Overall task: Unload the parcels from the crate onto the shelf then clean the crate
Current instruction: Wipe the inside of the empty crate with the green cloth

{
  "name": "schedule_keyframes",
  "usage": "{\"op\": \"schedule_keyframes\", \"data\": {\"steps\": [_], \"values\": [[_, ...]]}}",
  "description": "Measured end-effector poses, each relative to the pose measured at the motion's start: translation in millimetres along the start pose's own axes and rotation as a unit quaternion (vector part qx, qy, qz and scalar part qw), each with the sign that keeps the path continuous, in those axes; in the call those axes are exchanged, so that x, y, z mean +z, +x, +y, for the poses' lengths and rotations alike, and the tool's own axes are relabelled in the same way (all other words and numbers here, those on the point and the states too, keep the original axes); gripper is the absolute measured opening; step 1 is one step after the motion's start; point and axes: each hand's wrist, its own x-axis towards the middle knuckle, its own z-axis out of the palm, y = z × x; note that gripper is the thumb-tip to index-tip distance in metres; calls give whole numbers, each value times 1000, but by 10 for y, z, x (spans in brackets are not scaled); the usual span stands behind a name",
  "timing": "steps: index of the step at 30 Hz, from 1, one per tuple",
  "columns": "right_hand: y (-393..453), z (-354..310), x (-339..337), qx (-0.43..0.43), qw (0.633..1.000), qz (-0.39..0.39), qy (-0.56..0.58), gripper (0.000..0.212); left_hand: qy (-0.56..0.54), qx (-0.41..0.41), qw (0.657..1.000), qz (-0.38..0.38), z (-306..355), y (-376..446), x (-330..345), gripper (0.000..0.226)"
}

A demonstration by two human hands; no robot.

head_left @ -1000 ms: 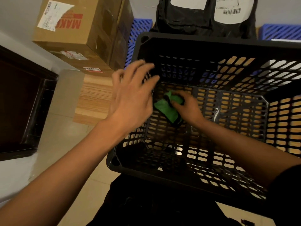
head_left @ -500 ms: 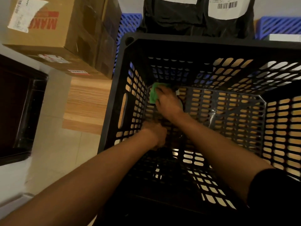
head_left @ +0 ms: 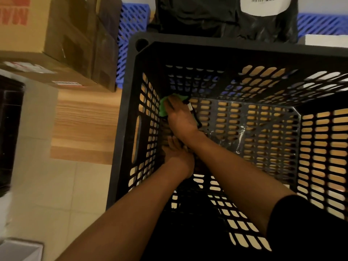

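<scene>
A black slotted crate (head_left: 226,40) fills the middle and right of the view, with no parcels inside. My right hand (head_left: 180,119) reaches into its far left bottom corner and holds a green cloth (head_left: 163,108) against the floor and left wall. A black edge of the cloth shows beside the hand. My left hand (head_left: 178,157) is also inside, just nearer to me, its fingers lying against the crate floor by the left wall and holding nothing. White smears (head_left: 240,136) mark the crate floor at its centre.
Black poly-bag parcels (head_left: 207,16) with white labels stand behind the crate. A large cardboard box (head_left: 56,34) sits at the upper left on a wooden shelf board (head_left: 84,129). Blue crates (head_left: 131,25) are behind. Dark furniture (head_left: 9,129) lines the left edge.
My left hand came down from above the crate rim onto the floor inside. My right hand slid the green cloth from the floor's middle left into the far left corner.
</scene>
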Motion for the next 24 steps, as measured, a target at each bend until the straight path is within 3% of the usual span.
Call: {"op": "schedule_keyframes", "data": {"steps": [8,11,16,24], "values": [[-62,114,-215,13,993,-42,-106,65,-19,-9,1000,-5,26,123,-16,67],[-247,410,-351,3,990,-43,-133,57,-16,-16,1000,2,60,124,3,70],[-651,963,-555,28,998,-14,-60,54,-8,2,1000,10,35,59,35,92],[-1342,1980,-889,75,990,-57,-108,68,-36,-5,999,37,66,37,93,82]]}}
